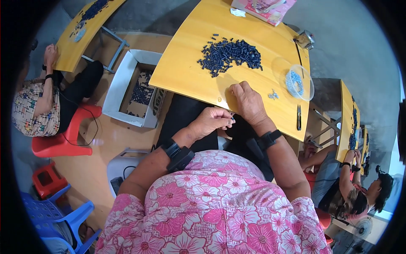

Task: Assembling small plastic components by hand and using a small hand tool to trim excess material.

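My left hand (213, 121) is closed just off the table's near edge, thumb and fingers pinching a small dark piece (233, 120). Beside it, my right hand (249, 101) rests at that edge with its fingers curled; whatever they hold, if anything, is hidden. Farther up the yellow table (182, 63) lies a loose heap of short black cylinders (231, 55). To the right of my right hand sits a little cluster of silvery parts (273, 94). Beyond that stands a clear plastic bowl (308, 86) holding small pale blue pieces (294, 83).
Black thread snips (299, 117) lie near the table's right edge, below a thin dark stick (298, 53) and a jar (305, 39). A pink bag (270, 9) stands at the back. Left on the floor, an open carton (113, 99) contains dark pieces. People sit at neighbouring tables.
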### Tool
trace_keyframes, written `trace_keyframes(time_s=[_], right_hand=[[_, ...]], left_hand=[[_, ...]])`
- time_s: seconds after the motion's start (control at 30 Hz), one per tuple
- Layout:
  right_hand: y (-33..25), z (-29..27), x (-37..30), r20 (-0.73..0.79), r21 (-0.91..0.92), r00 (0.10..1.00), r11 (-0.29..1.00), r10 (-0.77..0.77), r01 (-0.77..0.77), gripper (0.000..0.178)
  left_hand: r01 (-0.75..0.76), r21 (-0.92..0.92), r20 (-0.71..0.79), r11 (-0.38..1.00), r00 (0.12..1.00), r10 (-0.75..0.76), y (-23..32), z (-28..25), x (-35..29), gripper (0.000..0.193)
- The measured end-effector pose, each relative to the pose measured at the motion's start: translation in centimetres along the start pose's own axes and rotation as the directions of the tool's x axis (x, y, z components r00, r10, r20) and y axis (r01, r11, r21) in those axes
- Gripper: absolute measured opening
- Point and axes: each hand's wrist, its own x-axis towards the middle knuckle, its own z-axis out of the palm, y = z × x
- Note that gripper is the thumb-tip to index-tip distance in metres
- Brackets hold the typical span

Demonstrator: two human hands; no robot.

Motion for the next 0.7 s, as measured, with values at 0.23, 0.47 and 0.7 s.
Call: trace_keyframes(time_s=[0.23,0.47,0.7], right_hand=[[0.2,-2.0,-2.8,-0.034,0.682,0.957,0.706,0.289,-0.190,0.020],[-1.7,-6.7,-5.4,0.151,0.957,0.913,0.176,0.379,-0.231,0.015],[-4.5,-8.6,-7.4,0.212,0.977,0.925,-0.090,0.314,-0.194,0.017]], left_hand=[[-0.029,0.090,-0.026,0.995,0.999,0.032,1.7,0.8,-1.0,0.014],[-0.127,0.263,0.042,0.956,0.992,0.121,5.7,2.9,-2.9,0.013],[-0.194,0.230,0.102,0.954,0.979,0.174,8.0,5.6,-3.6,0.014]])
